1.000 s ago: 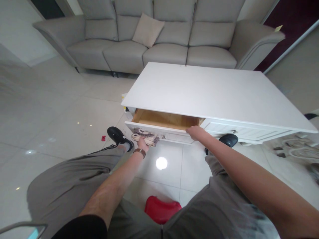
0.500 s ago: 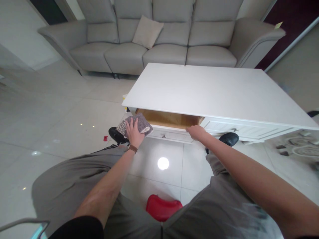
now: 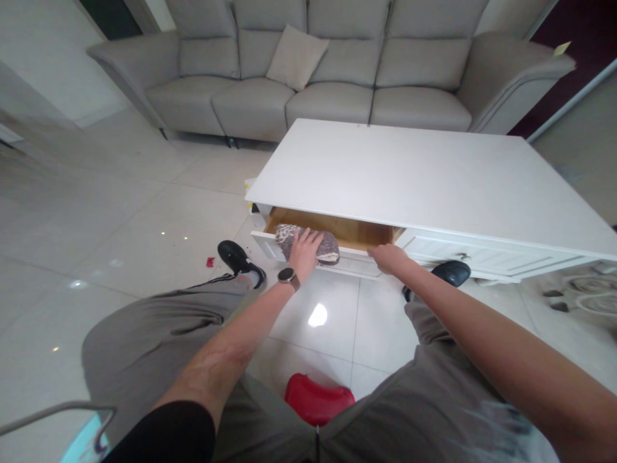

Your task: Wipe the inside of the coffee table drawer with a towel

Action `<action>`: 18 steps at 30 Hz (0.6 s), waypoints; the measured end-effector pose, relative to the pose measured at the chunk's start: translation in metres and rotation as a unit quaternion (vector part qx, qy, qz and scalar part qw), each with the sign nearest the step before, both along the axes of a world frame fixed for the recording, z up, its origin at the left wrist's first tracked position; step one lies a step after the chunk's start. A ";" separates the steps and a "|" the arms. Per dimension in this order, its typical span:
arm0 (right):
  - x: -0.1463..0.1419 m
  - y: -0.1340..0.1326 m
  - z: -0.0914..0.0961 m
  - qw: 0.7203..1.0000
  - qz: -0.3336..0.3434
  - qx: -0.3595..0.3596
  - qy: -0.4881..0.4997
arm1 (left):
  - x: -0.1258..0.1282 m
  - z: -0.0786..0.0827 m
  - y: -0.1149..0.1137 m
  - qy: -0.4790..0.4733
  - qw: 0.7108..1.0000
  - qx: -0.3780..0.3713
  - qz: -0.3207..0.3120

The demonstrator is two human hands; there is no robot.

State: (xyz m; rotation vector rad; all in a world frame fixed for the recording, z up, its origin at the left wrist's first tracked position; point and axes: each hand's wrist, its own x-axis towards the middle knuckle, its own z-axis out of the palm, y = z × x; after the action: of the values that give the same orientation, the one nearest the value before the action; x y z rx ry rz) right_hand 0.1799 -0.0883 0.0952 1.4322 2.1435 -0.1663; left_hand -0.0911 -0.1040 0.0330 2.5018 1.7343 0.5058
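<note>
A white coffee table [image 3: 424, 173] has its left drawer [image 3: 337, 235] pulled out, showing a wooden inside. My left hand [image 3: 304, 252], with a watch on the wrist, lies on top of a folded grey patterned cloth [image 3: 328, 244] and holds it over the drawer's front left part. My right hand [image 3: 389, 257] grips the top of the drawer's white front panel, just right of the cloth.
A grey sofa [image 3: 328, 77] with a cushion [image 3: 295, 56] stands behind the table. My legs in grey trousers and black shoes [image 3: 238, 258] are spread on the glossy tiled floor. A red stool [image 3: 318, 399] sits under me. A second drawer [image 3: 463, 257] is closed.
My left hand lifted the folded cloth from below the drawer front, up and to the right, into the open drawer. My right hand stayed on the drawer front.
</note>
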 end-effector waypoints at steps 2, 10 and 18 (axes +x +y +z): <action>0.000 0.001 0.000 1.000 -0.001 -0.002 -0.004 | 0.029 -0.001 -0.005 -0.015 0.999 -0.005 -0.038; -0.002 0.000 0.003 1.000 -0.007 -0.007 -0.007 | 0.033 -0.008 -0.012 -0.043 0.994 -0.006 -0.101; -0.003 -0.002 0.005 1.000 -0.004 -0.003 0.008 | -0.091 -0.015 0.010 -0.084 0.989 0.018 0.121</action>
State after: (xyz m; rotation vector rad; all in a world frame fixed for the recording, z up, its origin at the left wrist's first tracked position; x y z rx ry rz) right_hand 0.1770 -0.0902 0.1001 1.4412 2.1487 -0.1874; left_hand -0.1818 -0.0941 0.0184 2.2064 1.9866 0.7458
